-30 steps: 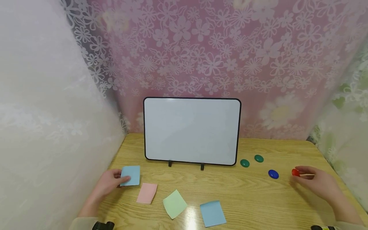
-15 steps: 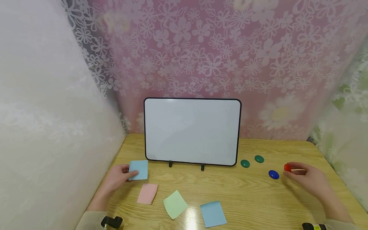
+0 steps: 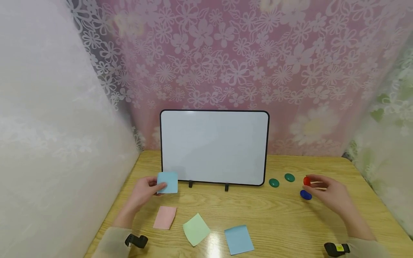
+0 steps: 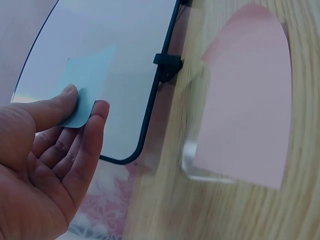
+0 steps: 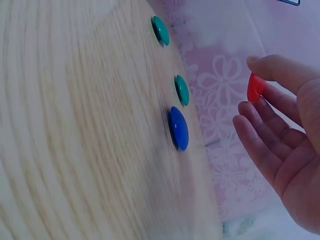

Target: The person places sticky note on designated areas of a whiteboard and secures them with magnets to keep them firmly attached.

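Note:
My left hand [image 3: 144,191] pinches a blue sticky note [image 3: 168,182] by its left side, thumb on its face. In the head view the note overlaps the lower left corner of the whiteboard [image 3: 214,145], which stands upright in black feet. Between thumb and forefinger, my right hand [image 3: 331,193] holds a red round magnet [image 3: 307,181] above the table. A blue magnet [image 3: 305,195] lies just below that hand in the head view. In the right wrist view the red magnet [image 5: 256,88] shows edge-on, raised off the wood.
Two green magnets [image 3: 274,182] [image 3: 289,177] lie right of the whiteboard. Along the front of the wooden table lie a pink note [image 3: 165,217], a green note [image 3: 196,229] and another blue note [image 3: 239,239]. A flowered pink curtain [image 3: 206,53] hangs behind; a pale wall covering [image 3: 64,125] borders the left.
My left hand has carried the blue note right and up to the whiteboard's lower left corner. My right hand has moved left with the red magnet, from beyond the blue magnet to above it.

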### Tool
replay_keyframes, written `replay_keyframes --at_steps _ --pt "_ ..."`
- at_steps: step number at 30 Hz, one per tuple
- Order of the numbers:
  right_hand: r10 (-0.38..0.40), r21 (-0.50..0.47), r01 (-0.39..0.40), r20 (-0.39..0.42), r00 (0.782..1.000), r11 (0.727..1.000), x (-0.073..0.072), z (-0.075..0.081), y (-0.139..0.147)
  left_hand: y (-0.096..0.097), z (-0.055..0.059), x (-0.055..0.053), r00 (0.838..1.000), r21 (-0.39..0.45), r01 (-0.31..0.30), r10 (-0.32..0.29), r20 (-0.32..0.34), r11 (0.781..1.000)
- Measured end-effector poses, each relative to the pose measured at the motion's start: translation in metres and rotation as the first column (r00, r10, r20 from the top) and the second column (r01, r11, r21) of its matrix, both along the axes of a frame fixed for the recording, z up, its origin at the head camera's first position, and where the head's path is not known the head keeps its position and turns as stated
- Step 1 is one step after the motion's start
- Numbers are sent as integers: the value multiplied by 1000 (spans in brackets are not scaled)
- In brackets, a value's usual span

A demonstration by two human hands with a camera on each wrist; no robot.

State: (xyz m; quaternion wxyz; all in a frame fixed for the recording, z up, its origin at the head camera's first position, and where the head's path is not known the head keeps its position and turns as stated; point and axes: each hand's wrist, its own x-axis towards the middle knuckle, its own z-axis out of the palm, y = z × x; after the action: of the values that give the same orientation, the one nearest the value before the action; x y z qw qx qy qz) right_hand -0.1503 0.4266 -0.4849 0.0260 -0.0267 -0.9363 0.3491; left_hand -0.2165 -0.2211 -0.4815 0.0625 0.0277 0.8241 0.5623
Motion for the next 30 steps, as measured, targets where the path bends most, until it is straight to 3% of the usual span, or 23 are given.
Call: replay_keyframes --at_steps 7,14,30 --pt "20 -38 -22 -56 998 999 -6 6 -19 15 -1 -8 999 13 37 -37 -8 999" --pt "71 -101 -91 -185 980 991 -11 9 -34 27 -5 -16 997 35 77 -76 -27 996" --pt "69 -137 -110 -272 960 984 -30 11 -79 50 -2 -26 998 110 63 -61 -17 992"
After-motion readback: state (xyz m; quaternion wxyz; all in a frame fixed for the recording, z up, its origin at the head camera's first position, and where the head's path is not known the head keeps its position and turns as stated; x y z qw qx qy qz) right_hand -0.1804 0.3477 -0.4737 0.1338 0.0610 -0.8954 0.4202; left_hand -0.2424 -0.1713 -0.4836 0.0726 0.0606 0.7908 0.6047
